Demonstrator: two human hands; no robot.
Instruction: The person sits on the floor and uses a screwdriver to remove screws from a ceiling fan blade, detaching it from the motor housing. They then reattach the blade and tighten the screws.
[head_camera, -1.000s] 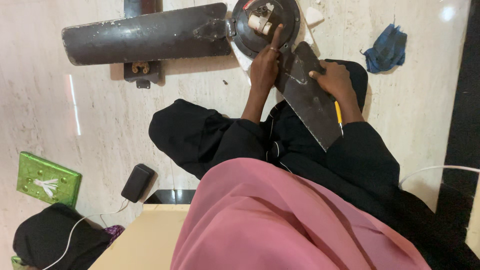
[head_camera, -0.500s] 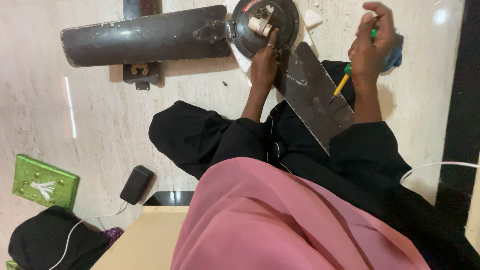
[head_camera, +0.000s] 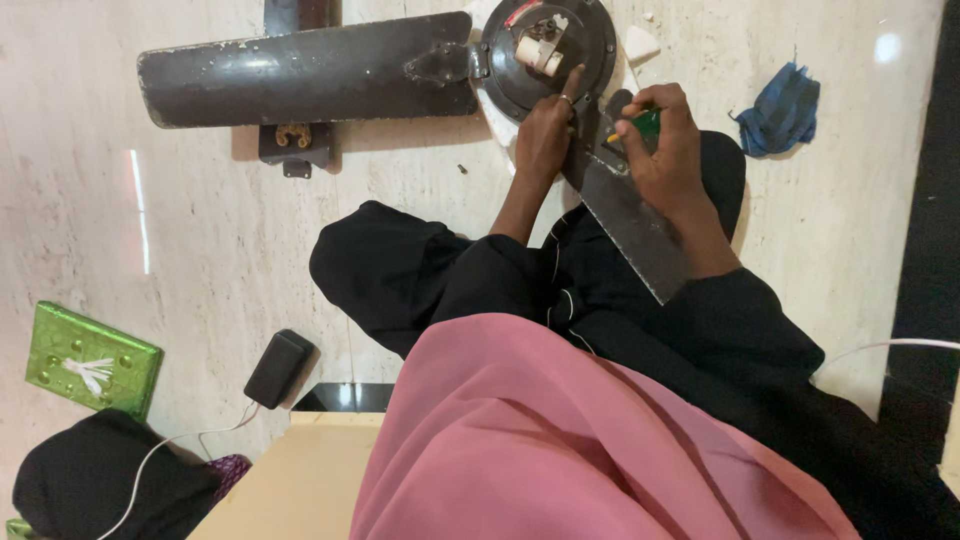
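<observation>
One dark ceiling fan (head_camera: 545, 50) lies on the pale marble floor (head_camera: 180, 230) at about 12 o'clock from the person, and three of its blades can be counted: a long blade (head_camera: 300, 75) running out toward 9 o'clock, a second blade (head_camera: 630, 215) slanting down toward 5 o'clock across the person's lap, and the stub of a third blade (head_camera: 300, 12) showing at the top edge. The left hand (head_camera: 545, 135) rests on the round motor housing with its forefinger stretched out and the other fingers bent, gripping nothing. The right hand (head_camera: 665, 140) is closed around a green-handled tool (head_camera: 645, 122), held over the root of the slanting blade just beside the housing; the tool's tip is hidden by the hand. One crumpled blue cloth (head_camera: 780, 110) lies at 2 o'clock, well apart from the hands. One small metal bracket (head_camera: 293, 148) sits below the long blade. At 8 o'clock lie one flat green rectangular box (head_camera: 90, 360) with a white mark on its lid, one black adapter (head_camera: 278, 368) with a white cable (head_camera: 170, 450), and one black bag (head_camera: 90, 480). The person's black sleeves and pink garment (head_camera: 560, 440) cover the lower part of the view.
</observation>
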